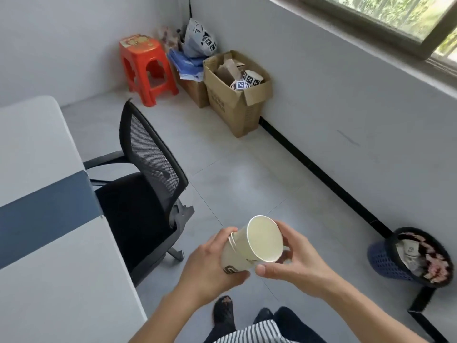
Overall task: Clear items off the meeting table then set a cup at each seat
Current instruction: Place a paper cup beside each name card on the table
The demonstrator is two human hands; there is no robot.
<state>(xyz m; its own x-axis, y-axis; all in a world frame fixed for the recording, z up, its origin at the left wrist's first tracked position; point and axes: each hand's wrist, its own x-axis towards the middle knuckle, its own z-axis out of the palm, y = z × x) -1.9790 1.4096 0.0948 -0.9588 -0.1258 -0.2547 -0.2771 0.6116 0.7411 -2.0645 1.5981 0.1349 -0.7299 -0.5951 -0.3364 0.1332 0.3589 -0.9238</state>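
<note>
head view | looks forward-down | table [37, 134] close | edges seemingly warped

Both my hands are up in front of me, bare forearms angling in from the bottom of the view and nearly meeting in the middle. My left hand [212, 258] is wrapped round the base end of the stack of cups [252, 246], thumb underneath and fingers over the top. My right hand [299, 258] has the rim end, thumb below, fingers curled round the far side.
</note>
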